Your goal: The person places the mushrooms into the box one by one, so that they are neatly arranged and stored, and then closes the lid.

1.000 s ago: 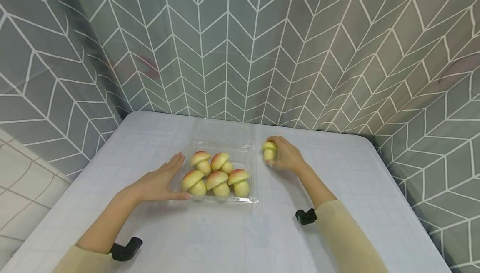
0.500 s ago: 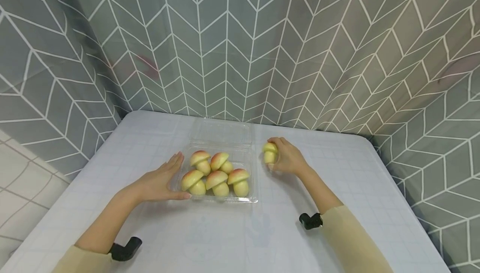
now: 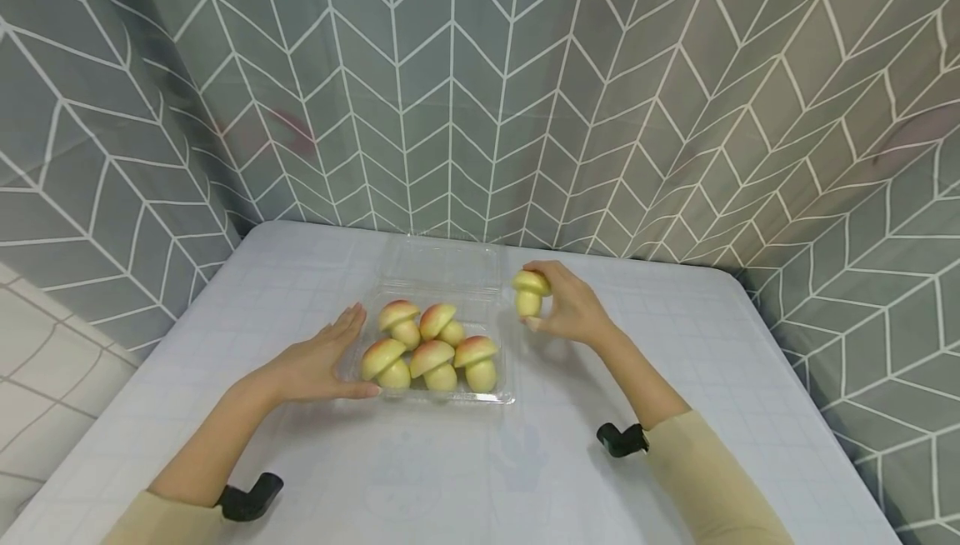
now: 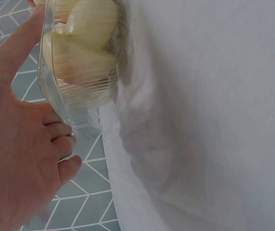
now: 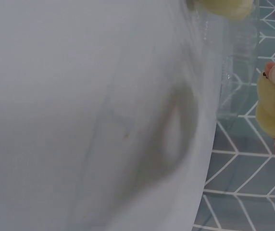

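Note:
A clear plastic clamshell box [image 3: 491, 398] stands on the table with its lid [image 3: 442, 266] folded back. Inside sit several yellow mushrooms [image 3: 433, 362] with reddish caps, in two rows. My left hand [image 3: 318, 368] rests against the box's left side, fingers extended, thumb at the front left corner. In the left wrist view its fingers [image 4: 56, 130] lie along the box wall. To the right of the box, my right hand [image 3: 573, 305] pinches another yellow mushroom [image 3: 528, 305] upright by cap and stem between thumb and fingers. The right wrist view shows this mushroom [image 5: 272, 108] over the table edge.
A white cloth [image 3: 450, 478] covers the table. Behind and beside it hangs a grey curtain [image 3: 480, 112] with white chevron lines. Each wrist wears a black camera mount, left [image 3: 252, 497] and right [image 3: 622, 440]. Pale floor tiles [image 3: 52, 378] show at the left.
My right hand has raised the mushroom and moved it slightly left toward the box. My left hand and the box stay where they were.

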Motion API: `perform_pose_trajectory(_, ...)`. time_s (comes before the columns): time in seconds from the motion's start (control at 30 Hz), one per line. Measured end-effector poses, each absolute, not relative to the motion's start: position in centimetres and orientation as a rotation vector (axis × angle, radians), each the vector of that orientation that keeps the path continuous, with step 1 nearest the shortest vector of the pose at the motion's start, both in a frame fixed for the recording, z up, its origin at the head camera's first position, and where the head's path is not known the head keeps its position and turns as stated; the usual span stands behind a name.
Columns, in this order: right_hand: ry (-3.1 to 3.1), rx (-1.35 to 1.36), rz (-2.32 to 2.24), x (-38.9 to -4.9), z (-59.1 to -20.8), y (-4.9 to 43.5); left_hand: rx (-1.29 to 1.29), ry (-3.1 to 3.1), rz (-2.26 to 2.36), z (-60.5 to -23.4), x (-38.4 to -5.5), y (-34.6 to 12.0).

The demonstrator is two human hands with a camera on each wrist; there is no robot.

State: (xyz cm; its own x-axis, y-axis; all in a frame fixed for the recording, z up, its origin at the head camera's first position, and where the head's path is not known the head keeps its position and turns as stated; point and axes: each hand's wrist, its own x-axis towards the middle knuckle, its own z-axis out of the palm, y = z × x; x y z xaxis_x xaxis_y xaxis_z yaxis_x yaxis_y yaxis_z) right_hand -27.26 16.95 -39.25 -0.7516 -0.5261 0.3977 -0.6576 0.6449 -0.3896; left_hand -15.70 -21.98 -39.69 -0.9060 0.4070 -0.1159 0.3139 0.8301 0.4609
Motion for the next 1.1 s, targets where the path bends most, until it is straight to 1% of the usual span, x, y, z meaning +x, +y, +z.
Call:
perform_pose_trajectory(0.4,-2.546,1.156,0.812,-26.4,-38.4,14.3,0.569,2.814,0.647,-39.9,-15.6,-22.1)
perform_pose_trajectory(0.83,-2.579,1.227,0.829,-26.3,-38.6,13.3,0.567,2.815,0.649,-40.0,-15.7,-22.1)
perform_pose_trajectory(1.1,-2.612,1.303,0.735,-26.2,-38.5,13.0,0.559,2.811,0.653,-40.1,-15.7,-22.1)
